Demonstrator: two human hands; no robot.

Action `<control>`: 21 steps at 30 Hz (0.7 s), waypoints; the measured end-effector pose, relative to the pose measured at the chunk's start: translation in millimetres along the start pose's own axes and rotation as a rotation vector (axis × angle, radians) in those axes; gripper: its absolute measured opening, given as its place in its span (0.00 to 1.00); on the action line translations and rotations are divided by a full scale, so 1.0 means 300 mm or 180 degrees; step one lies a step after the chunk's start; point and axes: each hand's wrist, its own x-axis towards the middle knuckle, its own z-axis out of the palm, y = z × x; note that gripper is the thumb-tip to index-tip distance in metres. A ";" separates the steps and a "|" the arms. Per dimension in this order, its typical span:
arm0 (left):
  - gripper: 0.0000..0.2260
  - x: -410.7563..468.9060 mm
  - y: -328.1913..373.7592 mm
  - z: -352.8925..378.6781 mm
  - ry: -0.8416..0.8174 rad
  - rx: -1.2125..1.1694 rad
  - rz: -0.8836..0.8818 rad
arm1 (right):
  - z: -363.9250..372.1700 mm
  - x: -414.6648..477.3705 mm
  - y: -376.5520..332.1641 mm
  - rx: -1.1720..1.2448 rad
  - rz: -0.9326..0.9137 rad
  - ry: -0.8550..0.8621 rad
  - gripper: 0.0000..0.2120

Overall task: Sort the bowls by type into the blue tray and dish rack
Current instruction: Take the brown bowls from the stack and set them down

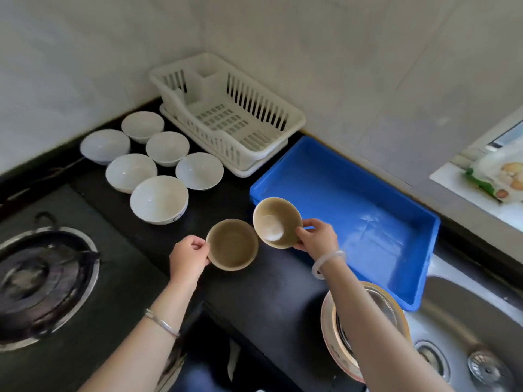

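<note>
My left hand (188, 257) grips the rim of a tan bowl (232, 244) held upright just above the black counter. My right hand (317, 235) holds a second tan bowl (276, 222), tilted toward me, at the near-left corner of the blue tray (396, 250). The tray has nothing in it. The white dish rack (294, 120) stands behind it in the corner, also with nothing in it. Several white bowls (159, 199) sit upright in a cluster on the counter left of the rack.
A gas burner (42, 281) lies at the left. A steel sink (475, 335) is at the right, with a round basin and strainer (365, 321) on its near-left edge under my right forearm. A food packet (498, 176) rests on the window ledge.
</note>
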 end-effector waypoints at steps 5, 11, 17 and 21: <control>0.08 0.093 -0.046 -0.077 0.0277 -0.0215 -0.0312 | 0.194 0.085 -0.053 -0.0016 0.0194 -0.0129 0.06; 0.02 0.153 -0.090 -0.118 0.0504 -0.0546 -0.0609 | 0.372 0.145 -0.066 -0.0052 0.0375 -0.0187 0.09; 0.02 0.162 -0.092 -0.105 0.0562 -0.0741 -0.0759 | 0.449 0.196 -0.073 0.0078 0.0685 -0.0199 0.14; 0.02 0.161 -0.090 -0.086 0.0611 -0.0819 -0.0839 | 0.472 0.220 -0.080 0.0142 0.0783 -0.0287 0.14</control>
